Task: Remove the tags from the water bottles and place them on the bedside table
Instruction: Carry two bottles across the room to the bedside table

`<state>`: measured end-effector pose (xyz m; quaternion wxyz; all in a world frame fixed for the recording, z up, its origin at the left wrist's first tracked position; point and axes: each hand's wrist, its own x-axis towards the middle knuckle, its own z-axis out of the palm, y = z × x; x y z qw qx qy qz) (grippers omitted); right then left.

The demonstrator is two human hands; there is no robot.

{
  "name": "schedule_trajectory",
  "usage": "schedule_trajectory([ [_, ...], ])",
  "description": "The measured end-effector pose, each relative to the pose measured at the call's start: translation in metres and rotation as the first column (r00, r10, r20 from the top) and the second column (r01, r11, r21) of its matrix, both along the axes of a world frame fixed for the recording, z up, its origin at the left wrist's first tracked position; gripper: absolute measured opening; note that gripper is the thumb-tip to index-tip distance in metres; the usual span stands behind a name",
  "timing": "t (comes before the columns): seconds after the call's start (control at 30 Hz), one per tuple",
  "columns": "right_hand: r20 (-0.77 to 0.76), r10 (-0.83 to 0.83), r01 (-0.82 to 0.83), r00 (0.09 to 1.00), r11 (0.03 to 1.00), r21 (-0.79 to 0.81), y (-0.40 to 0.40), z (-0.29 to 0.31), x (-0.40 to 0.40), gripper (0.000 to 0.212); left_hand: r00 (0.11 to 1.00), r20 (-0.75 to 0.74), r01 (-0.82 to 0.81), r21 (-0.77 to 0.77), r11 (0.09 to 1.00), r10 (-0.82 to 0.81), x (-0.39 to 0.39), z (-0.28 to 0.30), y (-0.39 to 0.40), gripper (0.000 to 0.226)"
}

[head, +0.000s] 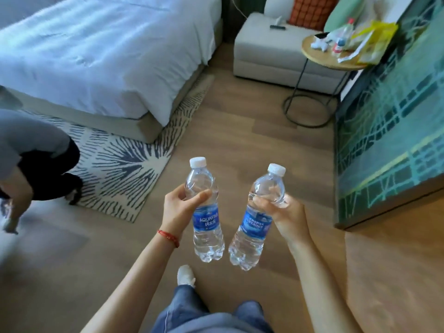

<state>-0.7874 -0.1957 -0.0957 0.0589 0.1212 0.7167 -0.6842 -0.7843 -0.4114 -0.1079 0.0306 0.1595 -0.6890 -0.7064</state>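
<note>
I hold two clear water bottles upright over the wooden floor. My left hand [179, 210] grips the left bottle [206, 239] around its upper body, thumb across the front; its blue label faces me and its cap is white. My right hand [288, 219] grips the right bottle [249, 243], which tilts slightly right and also carries a blue label and a white cap. I see no hanging tag on either bottle's neck. No bedside table shows in view.
A white bed [101, 56] on a patterned rug [125, 169] lies ahead left. Another person [33, 150] bends at the left edge. A round side table [334, 56] with clutter stands before a grey sofa [271, 51]. A teal panel [389, 121] lines the right.
</note>
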Motion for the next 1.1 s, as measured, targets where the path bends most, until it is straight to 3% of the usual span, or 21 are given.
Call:
schedule_trajectory([
  [0.07, -0.01, 0.049, -0.048, 0.999, 0.999, 0.011, -0.034, 0.003, -0.024, 0.022, 0.999, -0.007, -0.051, 0.0, 0.999, 0.051, -0.014, 0.0, -0.034, 0.012],
  [0.43, -0.023, 0.192, -0.192, 0.981, 0.981, -0.002, -0.204, 0.002, -0.147, 0.016, 0.967, 0.007, -0.253, -0.047, 0.966, 0.254, -0.087, -0.005, -0.216, 0.012],
  [0.57, -0.012, 0.234, -0.234, 0.972, 0.972, 0.016, -0.241, -0.001, -0.191, 0.026, 0.952, 0.025, -0.303, -0.042, 0.952, 0.304, -0.12, -0.014, -0.252, 0.012],
  [0.93, -0.043, 0.341, -0.341, 0.939, 0.94, 0.017, -0.332, -0.021, -0.373, 0.015, 0.903, 0.072, -0.421, -0.051, 0.906, 0.424, -0.267, -0.029, -0.332, 0.022],
  [1.1, -0.042, 0.424, -0.424, 0.905, 0.906, 0.008, -0.385, -0.011, -0.454, 0.019, 0.881, 0.081, -0.464, -0.049, 0.885, 0.466, -0.331, -0.016, -0.371, 0.039],
])
